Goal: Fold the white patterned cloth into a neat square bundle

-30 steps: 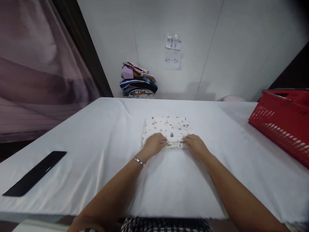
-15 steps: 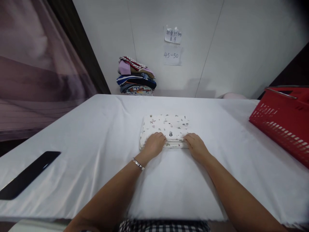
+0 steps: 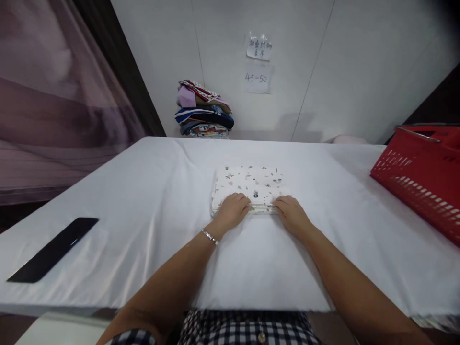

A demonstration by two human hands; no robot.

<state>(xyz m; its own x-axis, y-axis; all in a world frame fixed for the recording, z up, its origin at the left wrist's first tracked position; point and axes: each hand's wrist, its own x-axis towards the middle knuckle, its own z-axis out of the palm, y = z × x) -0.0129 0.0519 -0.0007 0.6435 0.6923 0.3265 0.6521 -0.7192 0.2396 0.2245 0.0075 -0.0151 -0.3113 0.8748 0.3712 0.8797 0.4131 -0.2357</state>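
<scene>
A folded white cloth with small scattered prints lies on the white-covered table, in the middle of the view. At its near left corner my left hand, with a silver bracelet on the wrist, has its fingers closed over the folded edge. My right hand grips the same edge near the right corner, fingers curled together and thumb hidden. Between the two hands the stacked layers of the near edge show. The cloth's underside cannot be seen.
On the left of the table lies a flat black slab. A red perforated basket with a metal handle stands at the right. Behind the far edge rises a pile of folded fabrics, below paper signs on the wall.
The head view has shifted slightly, so the table and cloth sit a little higher. The cloth's near edge looks flatter between my hands, which keep their places on it.
</scene>
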